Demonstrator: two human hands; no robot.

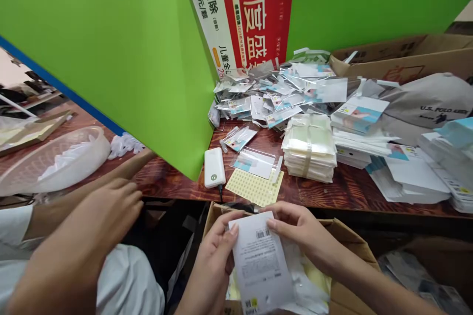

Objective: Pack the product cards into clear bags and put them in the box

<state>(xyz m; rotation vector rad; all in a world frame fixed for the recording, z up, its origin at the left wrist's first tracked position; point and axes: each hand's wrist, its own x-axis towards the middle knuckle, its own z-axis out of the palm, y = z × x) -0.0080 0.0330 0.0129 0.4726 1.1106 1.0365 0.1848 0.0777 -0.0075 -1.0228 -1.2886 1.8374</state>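
A white printed card [260,263] with a barcode and small text is held upright above an open cardboard box [347,241]. My left hand [218,256] grips its left edge, thumb on the printed face. At the upper right edge, the thumb and fingers of my right hand [295,229] pinch the same card. White and pale yellow packaging [314,280] lies in the box beneath my hands. On the table edge just beyond are a yellow sticker sheet [251,188], a bagged card [254,162] and a white power bank [214,167] with a cable.
A tied stack of pale packets [309,147] stands right of the sticker sheet, near card stacks [410,177] and a grey cap [432,103]. Bagged cards [273,91] pile up behind. A green partition [155,59] rises at left; another person's arm [81,236] reaches in beside me.
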